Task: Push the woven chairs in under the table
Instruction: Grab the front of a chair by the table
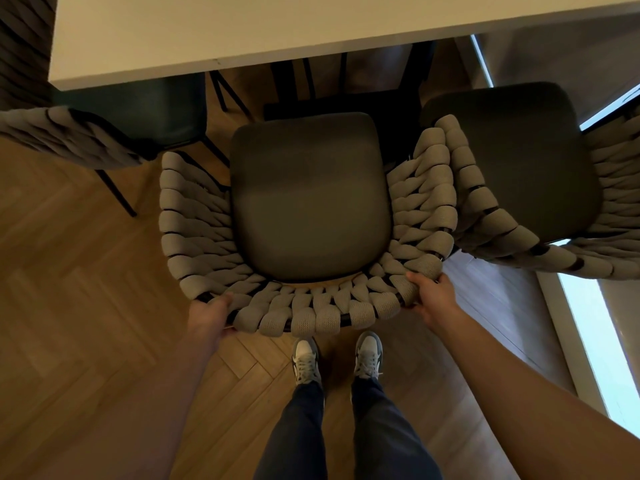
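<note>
A woven chair [308,206] with a dark seat cushion and thick grey woven backrest stands right below me, its seat clear of the white table [242,26] edge. My left hand [209,315] grips the backrest rim at its left rear corner. My right hand [431,294] grips the rim at the right rear corner. A second woven chair [512,161] stands to the right, touching the first, also out from the table. A third woven chair [69,136] at the left has its seat partly under the tabletop.
Herringbone wooden floor [86,306] lies all around. My feet in grey and white sneakers [306,358] stand just behind the chair. Black table legs [304,81] show under the tabletop. A bright window or door sill [588,341] runs along the right.
</note>
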`<state>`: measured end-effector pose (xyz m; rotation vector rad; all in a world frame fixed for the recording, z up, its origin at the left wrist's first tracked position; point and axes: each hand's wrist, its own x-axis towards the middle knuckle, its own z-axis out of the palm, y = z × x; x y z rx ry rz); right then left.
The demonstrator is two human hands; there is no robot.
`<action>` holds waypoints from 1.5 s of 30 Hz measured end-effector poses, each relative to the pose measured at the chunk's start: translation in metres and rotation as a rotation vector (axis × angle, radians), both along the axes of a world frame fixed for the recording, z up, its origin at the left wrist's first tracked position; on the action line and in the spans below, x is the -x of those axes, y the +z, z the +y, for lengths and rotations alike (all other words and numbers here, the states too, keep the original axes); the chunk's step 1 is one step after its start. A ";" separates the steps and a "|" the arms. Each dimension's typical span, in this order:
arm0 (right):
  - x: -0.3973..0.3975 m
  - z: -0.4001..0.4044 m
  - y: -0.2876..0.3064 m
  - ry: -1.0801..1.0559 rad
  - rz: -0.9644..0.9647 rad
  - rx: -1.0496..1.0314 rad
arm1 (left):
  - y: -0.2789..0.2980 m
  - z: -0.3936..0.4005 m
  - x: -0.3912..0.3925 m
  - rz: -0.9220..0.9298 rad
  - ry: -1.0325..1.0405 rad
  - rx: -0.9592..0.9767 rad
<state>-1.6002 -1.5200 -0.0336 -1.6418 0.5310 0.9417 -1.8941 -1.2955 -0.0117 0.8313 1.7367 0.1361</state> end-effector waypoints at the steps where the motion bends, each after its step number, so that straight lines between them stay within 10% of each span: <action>1: 0.000 0.000 0.000 0.003 0.000 0.003 | -0.001 0.000 0.000 0.001 0.000 0.005; 45: -0.013 0.017 0.005 0.039 0.007 -0.037 | -0.011 0.015 -0.005 0.032 0.045 -0.004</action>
